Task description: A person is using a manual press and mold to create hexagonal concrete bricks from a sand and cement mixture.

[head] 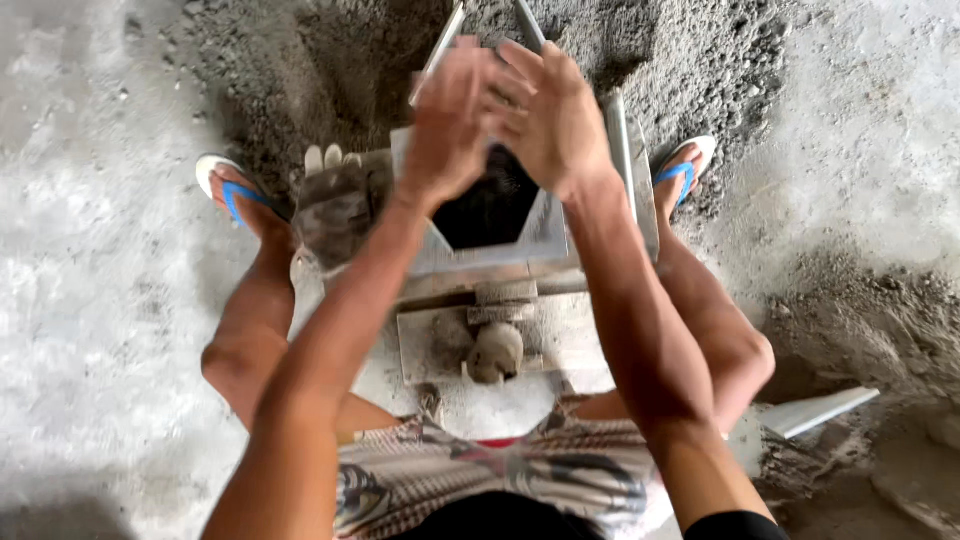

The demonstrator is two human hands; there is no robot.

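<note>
At the far left a foot in a blue-strapped sandal (232, 190) stands on the grey floor (90, 300). Just right of it a dusty glove (335, 210) lies against the edge of the metal mould (545, 235), a grey box with a dark, funnel-like opening at its middle. The left hand (450, 125) is raised above that opening, its fingers (462, 72) held together and blurred (whether they grip anything cannot be told). The right hand (555, 125) is close beside it, touching or nearly so, fingers (520, 55) loosely spread and empty as far as shows. Below the opening a round knob (495, 352) sits on the mould's flat plate. Behind the hands lies a heap of dark sand (330, 60). Further right the other sandal (685, 165) rests by the mould, and a pale bar (820, 410) lies on the floor.
</note>
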